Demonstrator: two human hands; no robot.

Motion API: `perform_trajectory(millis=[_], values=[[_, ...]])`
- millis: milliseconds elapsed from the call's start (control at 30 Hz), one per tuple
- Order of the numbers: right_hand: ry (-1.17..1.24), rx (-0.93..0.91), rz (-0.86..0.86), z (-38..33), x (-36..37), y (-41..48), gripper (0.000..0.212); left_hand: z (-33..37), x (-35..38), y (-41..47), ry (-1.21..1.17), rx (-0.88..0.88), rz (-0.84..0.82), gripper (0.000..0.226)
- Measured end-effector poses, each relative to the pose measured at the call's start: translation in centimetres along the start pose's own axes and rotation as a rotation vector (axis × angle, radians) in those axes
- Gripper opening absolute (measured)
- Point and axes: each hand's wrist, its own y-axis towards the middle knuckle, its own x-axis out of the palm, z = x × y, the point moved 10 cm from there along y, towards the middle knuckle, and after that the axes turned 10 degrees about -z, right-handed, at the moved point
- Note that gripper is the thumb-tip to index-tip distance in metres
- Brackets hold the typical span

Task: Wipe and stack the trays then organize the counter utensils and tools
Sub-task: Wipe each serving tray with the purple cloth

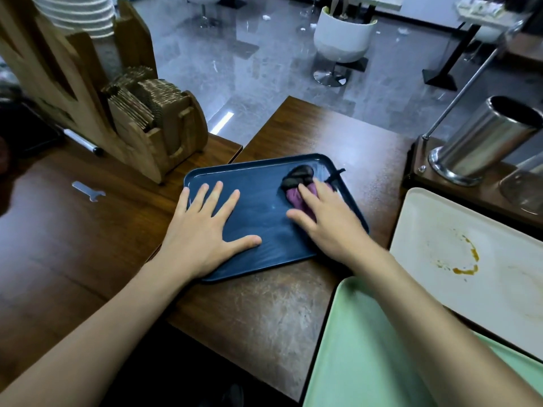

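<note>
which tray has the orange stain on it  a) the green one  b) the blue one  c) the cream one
C: the orange smear lies on the cream tray at the right, while the blue tray and the green tray show none.

The blue tray (258,201) looks like smooth plastic with a wet, streaky gloss. The cloth (295,183) is soft fabric, purple and dark grey, matt and crumpled. The cream tray (426,218) is duller and smeared with dried orange residue. The green tray (352,362) is smooth with a satin sheen. The counter (249,318) is dark wood grain, with a pale, scuffed, worn patch. The wrench (88,191) is flat, matt grey metal. The holder (141,142) is light, bare-looking wood, packed with corrugated cardboard sleeves (138,107). The cylinder (484,139) is brushed steel. The floor (249,63) is glossy grey stone or tile.
</note>
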Motion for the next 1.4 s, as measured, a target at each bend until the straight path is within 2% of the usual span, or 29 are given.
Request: perform_trajectory(millis=[33,133,200,433,700,867,1167,1267,1400], values=[[0.009,0.001,-0.013,-0.1,0.6,-1.5,0.092,0.1,0.0,0.0,0.004,-0.001,0.001,0.114],[-0.027,0.02,-0.06,-0.3,1.5,-3.9,0.078,0.2,0.1,0.0,-0.002,0.005,0.014,0.112],[-0.058,0.029,-0.084,-0.4,1.6,-3.8,0.076,0.2,0.1,0.0,-0.003,0.014,0.017,0.111],[-0.22,0.102,-0.034,1.1,0.1,1.5,0.078,0.2,0.2,-0.4,0.004,0.047,0.018,0.105],[-0.188,0.146,-0.018,2.0,-1.3,6.6,0.082,0.2,0.1,-0.1,-0.008,0.04,0.032,0.102],[-0.136,0.126,-0.023,1.9,-0.9,3.5,0.084,0.2,0.0,-0.1,0.004,0.008,0.034,0.106],[-0.066,0.133,-0.072,2.1,1.3,-4.3,0.105,0.2,0.1,0.2,0.04,-0.028,0.002,0.109],[-0.049,0.127,-0.056,0.4,1.8,-4.7,0.105,0.3,0.1,0.1,0.03,-0.013,0.023,0.105],[0.001,-0.077,-0.111,-7.5,4.5,-4.4,0.093,0.0,-0.2,0.3,-0.054,0.023,0.074,0.081]])
